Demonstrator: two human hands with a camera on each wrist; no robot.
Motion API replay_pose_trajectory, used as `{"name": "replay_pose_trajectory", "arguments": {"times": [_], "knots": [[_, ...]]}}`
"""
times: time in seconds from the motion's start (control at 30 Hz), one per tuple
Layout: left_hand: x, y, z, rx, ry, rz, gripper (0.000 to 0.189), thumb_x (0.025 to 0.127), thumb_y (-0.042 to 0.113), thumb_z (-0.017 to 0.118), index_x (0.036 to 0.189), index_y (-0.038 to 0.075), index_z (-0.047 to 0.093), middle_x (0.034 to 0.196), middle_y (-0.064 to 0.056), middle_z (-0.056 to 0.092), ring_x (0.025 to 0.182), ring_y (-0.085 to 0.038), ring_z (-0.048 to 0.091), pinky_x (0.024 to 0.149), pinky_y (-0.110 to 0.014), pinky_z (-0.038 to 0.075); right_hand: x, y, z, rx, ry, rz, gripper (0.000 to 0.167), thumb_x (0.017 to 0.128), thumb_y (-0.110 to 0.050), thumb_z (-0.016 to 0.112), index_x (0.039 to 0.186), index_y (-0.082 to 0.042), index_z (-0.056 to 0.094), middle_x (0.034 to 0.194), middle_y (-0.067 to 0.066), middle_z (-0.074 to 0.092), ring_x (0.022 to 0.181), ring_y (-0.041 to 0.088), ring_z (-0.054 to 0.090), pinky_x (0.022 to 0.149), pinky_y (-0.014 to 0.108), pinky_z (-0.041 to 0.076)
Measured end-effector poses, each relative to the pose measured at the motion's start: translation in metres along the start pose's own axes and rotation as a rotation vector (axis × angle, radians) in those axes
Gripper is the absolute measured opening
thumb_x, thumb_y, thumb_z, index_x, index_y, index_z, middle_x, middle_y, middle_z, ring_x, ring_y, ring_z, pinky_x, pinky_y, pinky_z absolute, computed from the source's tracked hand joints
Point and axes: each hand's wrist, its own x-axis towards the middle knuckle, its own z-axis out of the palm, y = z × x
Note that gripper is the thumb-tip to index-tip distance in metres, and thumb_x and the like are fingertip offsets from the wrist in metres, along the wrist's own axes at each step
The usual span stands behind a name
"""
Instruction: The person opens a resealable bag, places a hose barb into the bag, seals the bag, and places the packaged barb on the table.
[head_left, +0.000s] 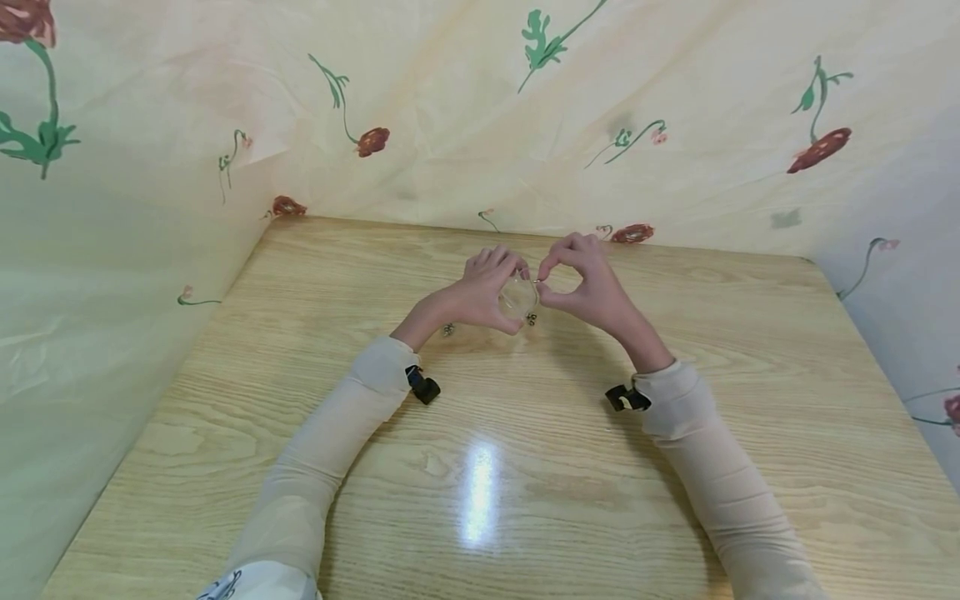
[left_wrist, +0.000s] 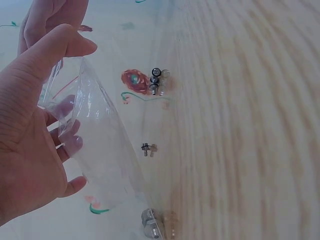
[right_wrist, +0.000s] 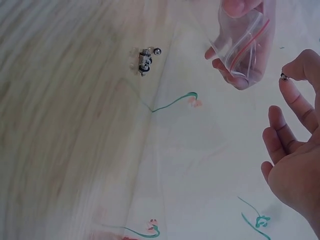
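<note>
My left hand [head_left: 483, 292] holds a clear zip bag [left_wrist: 102, 140] by its mouth, fingers on one side and thumb on the other. A red line runs along the bag's closure, as the right wrist view shows. Just right of the bag, my right hand [head_left: 596, 287] pinches a tiny dark and silver metal piece [right_wrist: 284, 76] between thumb and index finger, its other fingers spread loosely. Beneath the hands, a small cluster of metal fittings [head_left: 532, 319] lies on the table, and another group of fittings [head_left: 448, 330] sits near the left wrist.
A single metal fitting [left_wrist: 146, 148] stands between the groups in the left wrist view. The wood-grain table [head_left: 540, 500] meets a flower-patterned sheet [head_left: 450, 100] behind and at the sides. Black straps [head_left: 423, 385] with cameras sit at both wrists.
</note>
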Motion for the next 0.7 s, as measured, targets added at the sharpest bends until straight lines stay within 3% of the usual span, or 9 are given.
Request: {"name": "replay_pose_trajectory", "arguments": {"times": [0.17, 0.53, 0.7], "knots": [[0.001, 0.001, 0.000, -0.003, 0.000, -0.001, 0.070, 0.074, 0.036, 0.079, 0.131, 0.016, 0.043, 0.127, -0.007, 0.040, 0.112, -0.024, 0.034, 0.098, -0.044, 0.028, 0.001, -0.003, 0.003, -0.007, 0.020, -0.012, 0.009, 0.077, -0.005, 0.073, 0.084, -0.010, 0.070, 0.100, 0.015, 0.058, 0.096, 0.032, 0.045, 0.090, 0.040, 0.024], [0.002, -0.001, 0.001, -0.003, -0.002, -0.001, 0.068, 0.076, 0.034, 0.080, 0.130, 0.015, 0.043, 0.129, -0.012, 0.040, 0.111, -0.025, 0.033, 0.096, -0.044, 0.028, 0.001, -0.003, 0.008, -0.028, 0.029, -0.026, 0.005, 0.078, -0.010, 0.071, 0.083, -0.010, 0.069, 0.099, 0.015, 0.056, 0.095, 0.029, 0.040, 0.089, 0.044, 0.023], [0.002, -0.001, 0.001, 0.007, -0.005, -0.001, 0.066, 0.077, 0.036, 0.078, 0.129, 0.016, 0.042, 0.125, -0.009, 0.039, 0.109, -0.024, 0.033, 0.095, -0.043, 0.027, 0.001, -0.003, 0.011, -0.036, 0.036, -0.040, 0.008, 0.077, -0.006, 0.073, 0.082, -0.012, 0.070, 0.098, 0.014, 0.056, 0.094, 0.029, 0.041, 0.089, 0.045, 0.021]]}}
